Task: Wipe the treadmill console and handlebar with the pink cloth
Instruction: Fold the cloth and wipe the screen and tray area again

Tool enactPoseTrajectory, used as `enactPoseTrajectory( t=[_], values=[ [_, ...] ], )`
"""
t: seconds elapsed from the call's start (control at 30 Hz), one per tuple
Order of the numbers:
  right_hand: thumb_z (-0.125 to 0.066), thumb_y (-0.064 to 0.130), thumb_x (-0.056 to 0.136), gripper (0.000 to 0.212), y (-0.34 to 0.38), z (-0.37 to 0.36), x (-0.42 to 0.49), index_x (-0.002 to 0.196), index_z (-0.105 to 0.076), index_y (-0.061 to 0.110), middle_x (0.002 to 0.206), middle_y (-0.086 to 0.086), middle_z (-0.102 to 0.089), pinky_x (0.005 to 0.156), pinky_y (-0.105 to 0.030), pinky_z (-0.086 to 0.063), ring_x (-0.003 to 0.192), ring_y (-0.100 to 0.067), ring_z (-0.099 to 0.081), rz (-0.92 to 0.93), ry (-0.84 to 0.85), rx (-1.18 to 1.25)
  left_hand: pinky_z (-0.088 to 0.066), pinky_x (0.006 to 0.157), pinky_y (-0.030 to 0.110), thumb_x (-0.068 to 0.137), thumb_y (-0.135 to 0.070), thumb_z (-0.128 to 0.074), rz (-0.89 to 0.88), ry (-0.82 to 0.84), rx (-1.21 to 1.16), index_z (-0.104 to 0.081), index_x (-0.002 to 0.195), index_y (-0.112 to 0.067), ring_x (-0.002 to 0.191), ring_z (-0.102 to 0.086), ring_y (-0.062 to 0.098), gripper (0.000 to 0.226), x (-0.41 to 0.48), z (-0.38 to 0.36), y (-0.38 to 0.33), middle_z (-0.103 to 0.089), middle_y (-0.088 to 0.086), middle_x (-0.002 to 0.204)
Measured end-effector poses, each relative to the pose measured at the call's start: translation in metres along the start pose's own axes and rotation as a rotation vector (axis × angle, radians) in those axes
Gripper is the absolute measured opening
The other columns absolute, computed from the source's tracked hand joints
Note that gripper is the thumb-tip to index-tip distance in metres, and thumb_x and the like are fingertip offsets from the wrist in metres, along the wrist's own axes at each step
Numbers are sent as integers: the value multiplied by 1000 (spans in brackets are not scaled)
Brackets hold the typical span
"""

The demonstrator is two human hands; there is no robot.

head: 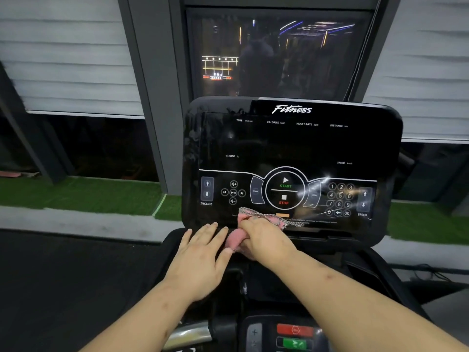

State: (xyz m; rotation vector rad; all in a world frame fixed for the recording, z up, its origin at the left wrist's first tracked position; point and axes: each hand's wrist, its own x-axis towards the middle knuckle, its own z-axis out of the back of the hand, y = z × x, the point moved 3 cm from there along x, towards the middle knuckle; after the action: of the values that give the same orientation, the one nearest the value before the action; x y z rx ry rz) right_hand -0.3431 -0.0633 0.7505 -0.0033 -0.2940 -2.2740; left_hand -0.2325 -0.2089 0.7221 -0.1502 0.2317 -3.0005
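The black glossy treadmill console point(291, 148) fills the middle of the view, with START and STOP buttons, a number pad and INCLINE and SPEED arrows. My right hand point(264, 237) grips the bunched pink cloth point(264, 218) against the console's lower edge, just below the STOP button. My left hand point(203, 252) lies flat with straight fingers beside it on the ledge under the console, its fingertips touching the cloth's left end. A chrome piece of the handlebar point(190, 334) shows at the bottom, under my left forearm.
A small control panel with a red button point(295, 330) and a green button point(294, 343) sits at the bottom centre. Behind the console is a dark window point(274, 54) with reflections, white blinds either side, and green turf point(81, 194) on the floor.
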Motion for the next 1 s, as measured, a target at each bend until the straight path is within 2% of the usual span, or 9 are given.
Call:
enactPoseTrajectory(
  t=[0.1, 0.23, 0.33, 0.4, 0.47, 0.57, 0.67, 0.83, 1.0],
  values=[
    [-62, 30, 96, 44, -24, 7, -17, 137, -58, 15, 135, -4, -59, 107, -24, -31, 129, -19, -52, -48, 3, -10, 3, 130, 44, 94, -67, 3, -6, 11, 24, -12, 165, -37, 159, 1, 10, 79, 0, -1, -7, -10, -8, 173],
    [-64, 24, 91, 40, -49, 14, -33, 130, -63, 17, 128, -3, -61, 102, -25, -36, 124, -20, -55, -108, 29, -26, 7, 129, 46, 100, -64, -7, 5, 38, 39, -9, 165, -37, 159, 6, 11, 70, -1, 0, -15, -6, -7, 174],
    [-56, 14, 94, 26, -42, 15, -27, 118, -65, 12, 119, -7, -63, 95, -34, -44, 115, -28, -59, -106, 9, -8, 5, 129, 48, 92, -67, 2, 13, 42, 42, -10, 165, -37, 160, 5, 13, 80, -1, -1, -18, -7, -5, 174],
    [-56, 14, 95, 25, -27, 13, -19, 117, -65, 9, 121, -9, -63, 96, -37, -46, 117, -28, -58, -69, -7, 11, 4, 129, 48, 90, -68, 6, 18, 40, 51, -11, 165, -36, 160, 3, 14, 84, -1, -1, -19, -9, -4, 174],
    [-61, 20, 93, 31, -13, 9, -15, 122, -64, 10, 126, -8, -63, 103, -32, -40, 122, -24, -55, -19, -7, 17, 4, 129, 49, 90, -68, 6, 24, 40, 59, -13, 165, -35, 160, 1, 15, 84, -1, 1, -21, -10, -3, 174],
    [-63, 25, 94, 43, -18, 9, -19, 136, -60, 15, 136, -4, -60, 107, -27, -36, 129, -20, -53, -40, -16, 49, 3, 129, 49, 92, -67, 2, 30, 38, 71, -15, 164, -35, 160, -1, 15, 81, 1, 2, -21, -11, -3, 174],
    [-67, 27, 92, 49, -44, 16, -35, 140, -59, 20, 138, -1, -60, 107, -28, -39, 129, -19, -54, -82, 5, 19, 2, 129, 49, 91, -67, 3, 41, 48, 77, -17, 164, -35, 160, -1, 15, 83, 0, 2, -22, -11, -3, 174],
    [-58, 22, 98, 52, -94, 26, -63, 149, -51, 25, 142, 3, -57, 106, -28, -40, 130, -18, -54, -128, 38, -86, 3, 129, 48, 105, -61, -16, 86, 41, 59, -18, 165, -33, 160, -1, 15, 66, 1, 5, -31, -12, -2, 174],
    [-58, 25, 96, 51, -140, 36, -87, 146, -55, 27, 141, 5, -59, 108, -34, -45, 128, -19, -56, -143, 56, -157, 3, 129, 50, 106, -60, -18, 134, 54, 32, -19, 165, -33, 160, -1, 16, 65, 1, 8, -38, -13, -2, 173]
  ],
)
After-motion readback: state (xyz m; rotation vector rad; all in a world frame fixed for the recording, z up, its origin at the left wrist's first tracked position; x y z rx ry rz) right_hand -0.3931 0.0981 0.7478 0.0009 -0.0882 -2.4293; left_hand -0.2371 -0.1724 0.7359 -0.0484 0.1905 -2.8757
